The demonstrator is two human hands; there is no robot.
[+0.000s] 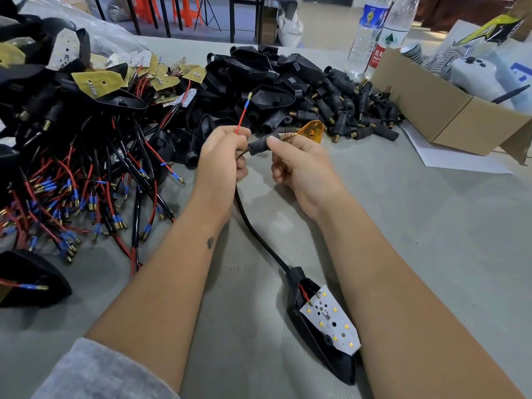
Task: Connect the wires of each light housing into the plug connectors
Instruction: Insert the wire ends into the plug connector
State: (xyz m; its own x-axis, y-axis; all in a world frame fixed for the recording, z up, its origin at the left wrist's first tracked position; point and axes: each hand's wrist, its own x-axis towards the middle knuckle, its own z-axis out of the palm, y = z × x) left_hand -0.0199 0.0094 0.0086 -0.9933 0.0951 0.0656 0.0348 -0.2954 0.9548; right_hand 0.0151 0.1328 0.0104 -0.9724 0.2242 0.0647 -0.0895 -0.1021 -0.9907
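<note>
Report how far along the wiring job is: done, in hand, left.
Done: cannot be judged; the heap of wired black housings at left shows bare brass terminals, no plugs. In hand: the right hand pinches a black rubber plug connector; the left hand grips the thin red wire and black cable of the LED-board housing on the table. Left: that heap, plus the pile of loose connectors.

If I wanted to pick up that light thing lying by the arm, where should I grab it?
Probably the narrow black neck of the light housing, where the cable enters, pinched from above across its sides. The white LED board faces up with bare parts, so avoid pressing there.
</note>
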